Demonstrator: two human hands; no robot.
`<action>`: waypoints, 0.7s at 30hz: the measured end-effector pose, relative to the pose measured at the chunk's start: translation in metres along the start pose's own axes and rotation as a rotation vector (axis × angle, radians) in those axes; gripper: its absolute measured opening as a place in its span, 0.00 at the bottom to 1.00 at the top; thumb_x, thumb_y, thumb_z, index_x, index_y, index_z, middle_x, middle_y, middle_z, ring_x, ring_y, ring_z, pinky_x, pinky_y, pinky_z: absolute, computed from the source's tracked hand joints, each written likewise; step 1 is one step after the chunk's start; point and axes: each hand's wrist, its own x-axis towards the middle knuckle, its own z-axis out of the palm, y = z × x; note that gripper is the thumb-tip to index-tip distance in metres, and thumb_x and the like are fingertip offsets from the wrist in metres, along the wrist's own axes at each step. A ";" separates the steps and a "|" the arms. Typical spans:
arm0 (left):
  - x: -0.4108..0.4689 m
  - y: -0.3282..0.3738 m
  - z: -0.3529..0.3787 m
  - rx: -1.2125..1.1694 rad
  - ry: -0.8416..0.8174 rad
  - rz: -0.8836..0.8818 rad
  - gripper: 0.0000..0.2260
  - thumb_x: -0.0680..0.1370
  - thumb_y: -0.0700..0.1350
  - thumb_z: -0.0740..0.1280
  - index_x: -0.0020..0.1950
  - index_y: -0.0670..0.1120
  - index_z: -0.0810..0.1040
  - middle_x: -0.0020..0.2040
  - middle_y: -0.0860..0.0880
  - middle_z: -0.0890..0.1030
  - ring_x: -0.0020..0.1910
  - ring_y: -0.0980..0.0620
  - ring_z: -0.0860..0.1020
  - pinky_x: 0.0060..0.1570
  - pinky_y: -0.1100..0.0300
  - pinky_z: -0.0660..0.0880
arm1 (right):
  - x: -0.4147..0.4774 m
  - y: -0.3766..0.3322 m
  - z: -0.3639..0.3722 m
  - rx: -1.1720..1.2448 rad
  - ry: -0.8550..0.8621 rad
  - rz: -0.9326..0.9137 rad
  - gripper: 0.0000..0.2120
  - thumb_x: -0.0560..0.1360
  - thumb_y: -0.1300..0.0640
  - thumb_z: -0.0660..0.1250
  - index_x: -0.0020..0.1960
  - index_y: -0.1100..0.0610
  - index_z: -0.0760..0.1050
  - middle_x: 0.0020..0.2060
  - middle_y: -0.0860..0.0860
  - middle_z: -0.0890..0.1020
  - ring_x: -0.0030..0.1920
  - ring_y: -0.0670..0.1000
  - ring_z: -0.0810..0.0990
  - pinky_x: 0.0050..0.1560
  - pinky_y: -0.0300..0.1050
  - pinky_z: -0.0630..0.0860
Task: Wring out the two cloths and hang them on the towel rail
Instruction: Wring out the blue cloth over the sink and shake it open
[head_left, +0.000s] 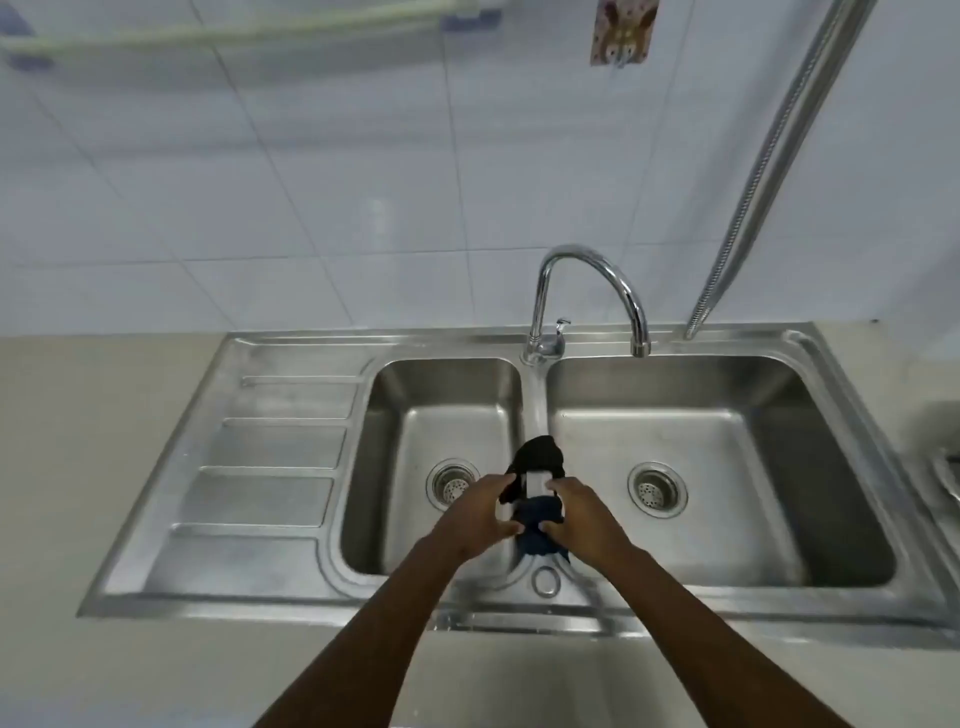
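Two dark cloths lie bunched on the divider between the two sink basins: a black cloth (540, 453) with a white label farther from me, and a dark blue cloth (537, 535) nearer. My left hand (480, 517) and my right hand (582, 519) close in on the pile from either side, fingertips touching the cloths around the white label. The pale towel rail (244, 32) is mounted high on the tiled wall at the upper left, with nothing hanging on it.
A stainless double sink (519, 613) with a ribbed drainboard (270, 467) on the left sits in a beige counter. The chrome tap (592, 291) arches over the right basin. A metal hose (779, 166) runs down the wall at right. A patterned hook (623, 31) hangs above.
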 end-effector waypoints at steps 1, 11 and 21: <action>0.000 -0.001 0.005 -0.013 -0.002 -0.034 0.29 0.72 0.43 0.73 0.71 0.44 0.67 0.66 0.45 0.74 0.64 0.50 0.72 0.64 0.58 0.67 | 0.001 0.001 0.005 -0.017 -0.004 0.003 0.23 0.70 0.57 0.71 0.63 0.57 0.72 0.63 0.56 0.74 0.61 0.54 0.74 0.60 0.42 0.70; -0.018 -0.020 0.014 -0.078 0.056 -0.135 0.28 0.75 0.40 0.70 0.73 0.45 0.65 0.72 0.47 0.69 0.70 0.52 0.66 0.62 0.72 0.56 | 0.005 -0.012 0.015 -0.014 0.082 0.025 0.10 0.64 0.72 0.62 0.43 0.61 0.73 0.44 0.56 0.74 0.44 0.57 0.73 0.44 0.49 0.69; -0.010 -0.005 -0.040 -0.320 -0.123 0.200 0.44 0.65 0.43 0.79 0.63 0.78 0.58 0.60 0.81 0.66 0.57 0.81 0.65 0.49 0.84 0.63 | -0.016 -0.066 -0.033 0.373 0.292 0.009 0.14 0.67 0.70 0.66 0.45 0.53 0.79 0.45 0.47 0.81 0.43 0.45 0.80 0.43 0.34 0.75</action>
